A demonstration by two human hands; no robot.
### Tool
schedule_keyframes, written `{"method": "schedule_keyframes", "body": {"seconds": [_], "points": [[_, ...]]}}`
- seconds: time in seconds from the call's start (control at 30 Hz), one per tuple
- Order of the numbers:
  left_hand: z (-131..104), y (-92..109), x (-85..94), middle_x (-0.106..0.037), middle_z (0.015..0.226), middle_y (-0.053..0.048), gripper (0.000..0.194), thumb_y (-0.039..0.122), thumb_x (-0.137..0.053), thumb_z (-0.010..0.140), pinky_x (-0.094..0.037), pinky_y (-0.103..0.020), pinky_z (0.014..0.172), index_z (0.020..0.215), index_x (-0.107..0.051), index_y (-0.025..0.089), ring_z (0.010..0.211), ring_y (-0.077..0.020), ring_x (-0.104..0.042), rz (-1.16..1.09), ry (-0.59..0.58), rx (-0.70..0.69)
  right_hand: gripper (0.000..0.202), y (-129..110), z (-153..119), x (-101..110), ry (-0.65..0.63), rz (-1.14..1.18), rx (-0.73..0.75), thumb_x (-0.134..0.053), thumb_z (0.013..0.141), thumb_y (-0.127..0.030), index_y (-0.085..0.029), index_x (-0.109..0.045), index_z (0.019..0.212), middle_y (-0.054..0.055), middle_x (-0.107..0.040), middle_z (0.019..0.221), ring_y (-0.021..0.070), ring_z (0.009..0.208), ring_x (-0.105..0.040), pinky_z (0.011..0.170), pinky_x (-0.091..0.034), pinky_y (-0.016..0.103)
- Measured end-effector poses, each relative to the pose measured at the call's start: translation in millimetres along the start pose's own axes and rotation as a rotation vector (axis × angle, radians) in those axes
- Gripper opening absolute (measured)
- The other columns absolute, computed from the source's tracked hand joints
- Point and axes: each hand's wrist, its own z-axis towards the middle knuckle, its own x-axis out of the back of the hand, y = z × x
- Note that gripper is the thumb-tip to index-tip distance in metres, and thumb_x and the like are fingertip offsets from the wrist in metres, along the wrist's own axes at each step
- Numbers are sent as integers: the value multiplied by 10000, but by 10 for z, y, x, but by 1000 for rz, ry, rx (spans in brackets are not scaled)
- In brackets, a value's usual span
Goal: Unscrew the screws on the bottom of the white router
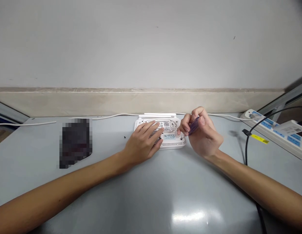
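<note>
A white router [169, 145] lies underside up on the table, its labels and vent holes showing and its antennas [158, 115] folded along the far edge. Across its left half my left hand [143, 141] rests flat with fingers spread. My right hand [204, 133] is closed around the purple handle of a screwdriver [194, 126], tilted so that its thin shaft runs down to the router's near right corner. Whether the tip sits in a screw there is too small to tell. A tiny dark screw-like piece [124, 137] lies left of the router.
A white power strip [275, 131] with blue sockets stands at the right, a plug in its far end. A black cable [246, 146] with a yellow tag passes under my right forearm. White cable [111, 115] runs along the wall. A pixelated dark object [76, 143] lies left.
</note>
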Motion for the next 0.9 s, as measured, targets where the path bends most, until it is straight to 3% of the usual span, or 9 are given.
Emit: {"method": "schedule_keyframes", "body": {"seconds": [0.2, 0.37, 0.5, 0.67, 0.9], "points": [[-5, 3, 7, -595, 1284, -141, 367, 263, -517, 909, -435, -477, 1011, 1251, -572, 142, 1276, -304, -488, -10, -8, 8, 248, 13, 23, 47, -9, -69, 36, -518, 906, -313, -199, -487, 688, -1, -493, 634, 134, 590, -485, 649, -439, 336], [6, 6, 0, -600, 1277, -144, 356, 265, -517, 909, -441, -476, 1004, 1233, -583, 134, 1272, -308, -492, -1, 0, 6, 285, 26, 7, 20, -17, -76, 3, -451, 946, -359, -204, -505, 713, -49, -345, 543, 110, 503, -355, 590, -430, 323], [9, 11, 5, -594, 1286, -142, 358, 268, -506, 914, -433, -473, 1018, 1241, -579, 141, 1271, -302, -493, -3, -8, 14, 178, 18, -22, -22, -52, -51, -47, -463, 929, -378, -245, -431, 815, -85, -277, 519, 104, 480, -245, 547, -390, 291], [-3, 8, 12, -593, 1288, -139, 361, 270, -505, 913, -436, -472, 1014, 1247, -576, 149, 1274, -303, -490, -5, -10, 13, 151, -12, -11, -2, -47, -39, -55, -490, 901, -356, -261, -394, 833, -74, -378, 543, 119, 497, -333, 586, -421, 318], [0, 6, 13, -588, 1297, -139, 370, 264, -508, 912, -429, -479, 1021, 1260, -571, 155, 1290, -305, -477, -35, -21, 26, 189, 11, 6, 15, 29, -159, 45, -521, 915, -368, -217, -556, 807, -19, -532, 578, 136, 533, -505, 620, -466, 345]]}}
